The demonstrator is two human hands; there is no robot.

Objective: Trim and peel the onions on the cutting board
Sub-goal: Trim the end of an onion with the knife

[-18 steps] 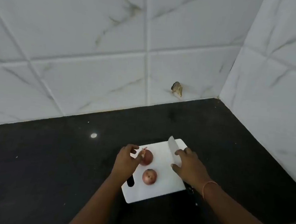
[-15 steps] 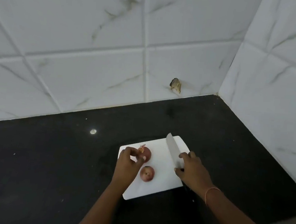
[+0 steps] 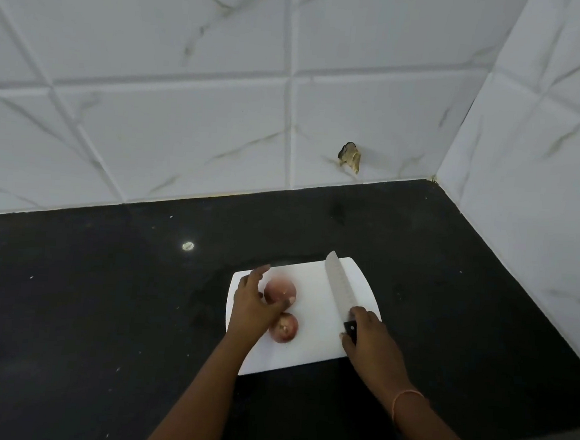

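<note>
Since the earlier frames the left hand (image 3: 253, 303) has let go of the papery stem it pinched; fingers now spread and mostly straight, thumb touching the near side of the far round reddish-brown onion (image 3: 279, 290), which is motion-blurred. The right hand (image 3: 371, 342) has slid back down the long steel-bladed kitchen knife (image 3: 337, 285) to its black handle — fingers curled over it, gripping. The blade lies flat on the board, its tip at the board's far edge, pointing away from the person.

Both onions sit on the left half of the white rounded-corner plastic cutting board (image 3: 311, 331). The near reddish-brown onion (image 3: 285, 327) lies just beside the far one, close to touching, with its pale root end turned up and its left side partly hidden by the left hand. Both still in skin, untrimmed.

The board rests on a black polished stone countertop (image 3: 104, 310) with small pale specks scattered over it and a bright round light reflection (image 3: 188, 245) left of the board. The counter runs into a corner: white marble-veined wall tiles (image 3: 168, 125) with raised grout lines behind, the same tiling on the right wall. A ragged dark-and-tan hole in the back tile (image 3: 349, 157) sits just above the counter line, near the corner. A thin orange thread bracelet (image 3: 405, 398) circles the right wrist. Dim, flat lighting.
</note>
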